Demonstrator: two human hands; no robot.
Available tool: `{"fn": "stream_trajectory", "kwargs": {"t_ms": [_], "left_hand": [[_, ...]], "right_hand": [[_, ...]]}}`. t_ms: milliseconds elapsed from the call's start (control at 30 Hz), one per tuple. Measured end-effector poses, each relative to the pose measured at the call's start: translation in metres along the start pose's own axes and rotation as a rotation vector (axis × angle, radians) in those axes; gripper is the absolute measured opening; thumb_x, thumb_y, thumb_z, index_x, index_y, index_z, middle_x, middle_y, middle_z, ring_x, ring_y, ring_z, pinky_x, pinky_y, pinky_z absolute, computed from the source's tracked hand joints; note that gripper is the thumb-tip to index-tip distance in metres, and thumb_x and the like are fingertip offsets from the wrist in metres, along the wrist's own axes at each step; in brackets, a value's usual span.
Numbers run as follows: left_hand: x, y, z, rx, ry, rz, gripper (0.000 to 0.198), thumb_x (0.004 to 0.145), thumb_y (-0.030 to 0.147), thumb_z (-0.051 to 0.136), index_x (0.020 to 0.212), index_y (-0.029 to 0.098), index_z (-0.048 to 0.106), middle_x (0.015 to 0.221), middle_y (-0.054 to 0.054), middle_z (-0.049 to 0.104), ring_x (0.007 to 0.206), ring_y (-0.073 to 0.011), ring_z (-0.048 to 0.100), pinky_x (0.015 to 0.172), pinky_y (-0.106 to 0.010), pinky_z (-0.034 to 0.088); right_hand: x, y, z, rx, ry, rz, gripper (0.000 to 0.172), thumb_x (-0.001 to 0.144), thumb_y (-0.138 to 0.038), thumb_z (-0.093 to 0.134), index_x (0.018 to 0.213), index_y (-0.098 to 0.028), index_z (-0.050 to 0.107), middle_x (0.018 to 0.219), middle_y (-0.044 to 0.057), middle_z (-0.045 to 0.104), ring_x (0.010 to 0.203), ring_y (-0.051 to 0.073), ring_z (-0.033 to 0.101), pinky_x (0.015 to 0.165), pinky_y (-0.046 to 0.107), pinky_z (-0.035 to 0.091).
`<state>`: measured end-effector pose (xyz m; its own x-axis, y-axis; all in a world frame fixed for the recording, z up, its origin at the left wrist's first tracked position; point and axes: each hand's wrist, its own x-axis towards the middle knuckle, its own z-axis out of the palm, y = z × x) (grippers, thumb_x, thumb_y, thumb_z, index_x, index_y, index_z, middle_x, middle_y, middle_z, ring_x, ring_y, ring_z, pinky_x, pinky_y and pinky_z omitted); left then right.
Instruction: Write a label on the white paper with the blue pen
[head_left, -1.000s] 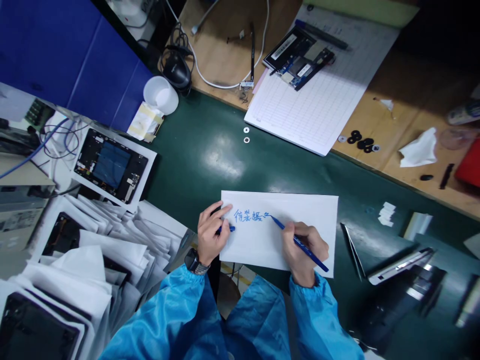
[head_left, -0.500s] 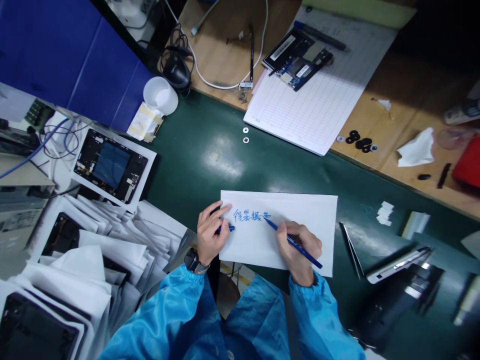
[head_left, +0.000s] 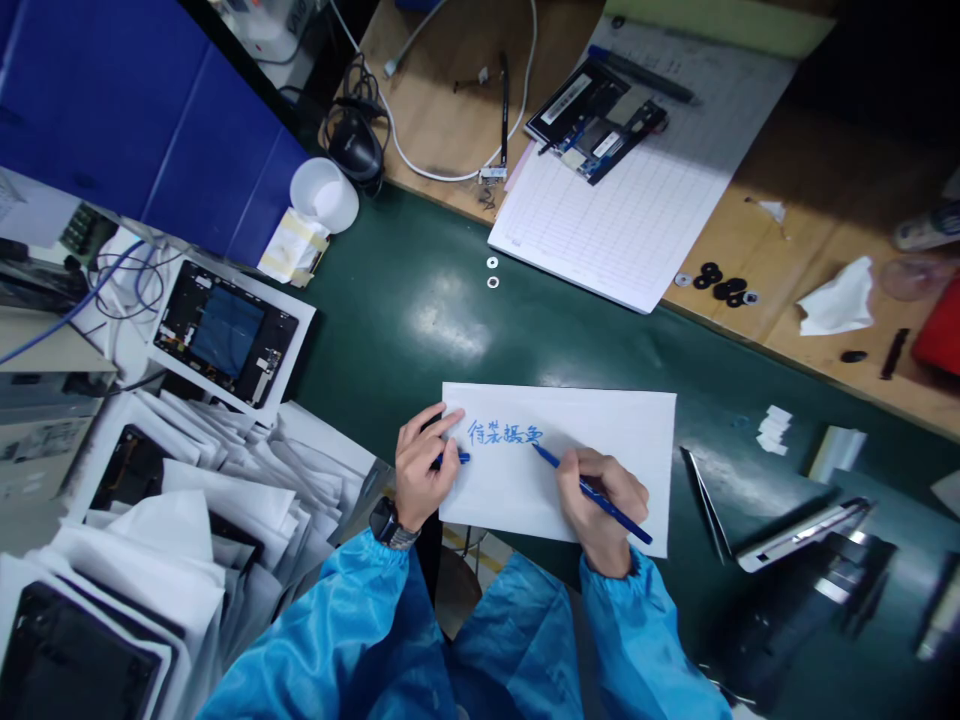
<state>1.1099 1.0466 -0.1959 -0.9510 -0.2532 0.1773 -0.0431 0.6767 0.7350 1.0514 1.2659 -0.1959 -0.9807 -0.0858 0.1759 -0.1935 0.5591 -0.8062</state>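
A white sheet of paper point(head_left: 495, 490) lies on the green bench top, with a row of blue handwritten characters point(head_left: 504, 434) near its upper left. My right hand point(head_left: 604, 500) is closed round a blue pen point(head_left: 611, 513), whose tip meets the paper at the end of the row. At the sheet's left edge, my left hand point(head_left: 424, 465) rests with its fingertips on the paper. A blue pen cap point(head_left: 463, 458) sticks out between its thumb and fingers; the rest of the cap is hidden. Both sleeves are shiny blue.
Tweezers point(head_left: 705, 503) and a dark power tool point(head_left: 795, 590) lie to the right. A stack of paper-wrapped devices point(head_left: 247, 500) and an opened tablet point(head_left: 229, 330) stand left. A ruled paper pad point(head_left: 600, 220) with a circuit board, a mouse point(head_left: 354, 145) and a white cup point(head_left: 324, 195) are farther back.
More strokes have been added to the last character in the row. My right hand and the pen have shifted slightly right and down. My left hand stays in place on the paper.
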Motion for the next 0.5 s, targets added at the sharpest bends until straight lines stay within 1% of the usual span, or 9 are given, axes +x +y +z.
{"fn": "stream_trajectory", "kwargs": {"t_ms": [133,267,333,433,500], "left_hand": [[0.0012,0.0011,-0.0005,0.003,-0.001,0.005,0.023,0.088,0.004,0.059,0.07,0.018,0.054,0.12,-0.004,0.072,0.123,-0.0253,0.06,0.094,-0.046,0.048],[0.0014,0.0009,0.0003,0.004,0.002,0.004,0.023,0.089,0.005,0.058,0.07,0.018,0.055,0.119,-0.004,0.072,0.123,-0.0252,0.06,0.094,-0.046,0.048],[0.0008,0.0007,0.0006,0.01,0.004,0.003,0.023,0.09,0.006,0.057,0.07,0.018,0.055,0.119,-0.004,0.073,0.123,-0.0249,0.06,0.095,-0.046,0.048],[-0.0003,0.0003,0.001,0.016,0.0,0.001,0.024,0.09,0.006,0.057,0.07,0.018,0.055,0.118,-0.004,0.073,0.123,-0.0248,0.06,0.095,-0.046,0.048],[-0.0006,0.0001,0.0012,0.02,0.001,0.003,0.024,0.089,0.005,0.058,0.07,0.018,0.054,0.118,-0.004,0.073,0.123,-0.025,0.06,0.094,-0.046,0.048]], "right_hand": [[0.0001,-0.0019,0.0011,0.002,-0.009,-0.012,0.021,0.084,-0.015,0.07,0.07,-0.019,0.054,0.072,-0.002,0.066,0.06,0.012,0.062,0.06,0.025,0.051],[-0.002,-0.0008,0.0015,-0.014,0.012,0.013,0.023,0.084,-0.017,0.07,0.069,-0.019,0.052,0.069,-0.003,0.064,0.054,0.01,0.058,0.058,0.025,0.05],[-0.0032,0.0004,0.0017,-0.03,0.018,0.025,0.023,0.085,-0.019,0.069,0.07,-0.019,0.052,0.069,-0.002,0.064,0.055,0.011,0.058,0.057,0.025,0.05],[-0.005,0.0013,0.0027,-0.075,0.083,0.059,0.021,0.085,-0.018,0.069,0.071,-0.02,0.053,0.073,-0.001,0.067,0.058,0.012,0.061,0.059,0.026,0.05],[-0.0061,0.0008,0.0038,-0.071,0.098,0.066,0.021,0.084,-0.015,0.069,0.071,-0.019,0.053,0.073,-0.001,0.067,0.057,0.012,0.061,0.059,0.026,0.049]]}}
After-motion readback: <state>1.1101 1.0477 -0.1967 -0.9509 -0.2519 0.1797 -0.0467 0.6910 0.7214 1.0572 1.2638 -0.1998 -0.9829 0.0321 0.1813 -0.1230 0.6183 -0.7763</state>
